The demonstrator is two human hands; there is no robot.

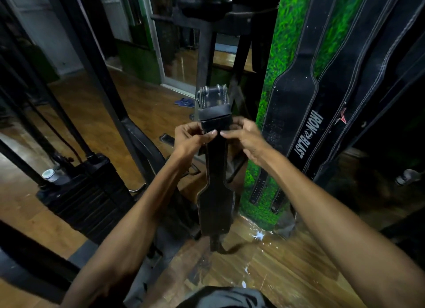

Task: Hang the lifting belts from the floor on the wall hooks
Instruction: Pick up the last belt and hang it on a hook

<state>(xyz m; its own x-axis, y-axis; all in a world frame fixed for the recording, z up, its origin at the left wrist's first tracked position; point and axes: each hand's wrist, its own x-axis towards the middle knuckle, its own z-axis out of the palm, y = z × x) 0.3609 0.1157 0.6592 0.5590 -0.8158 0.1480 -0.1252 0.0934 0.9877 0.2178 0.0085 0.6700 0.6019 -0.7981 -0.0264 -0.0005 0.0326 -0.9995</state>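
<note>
A black leather lifting belt [215, 206] with pale stitching hangs straight down in front of me, its lower end just above the wooden floor. My left hand [192, 138] pinches its upper strap from the left and my right hand [243, 136] pinches it from the right, thumbs nearly meeting. The folded top of the belt sticks up above my fingers. On the green grass-patterned wall to the right hang several black belts, one marked IRON BLAST [305, 132]. The hooks themselves are out of sight above the frame.
A black weight-stack machine [92, 192] and its slanted frame bars fill the left. A dark stand [207, 61] rises behind the held belt. Blue sandals [184, 102] lie on the floor farther back. A white cap or cup [48, 174] sits by the weight stack.
</note>
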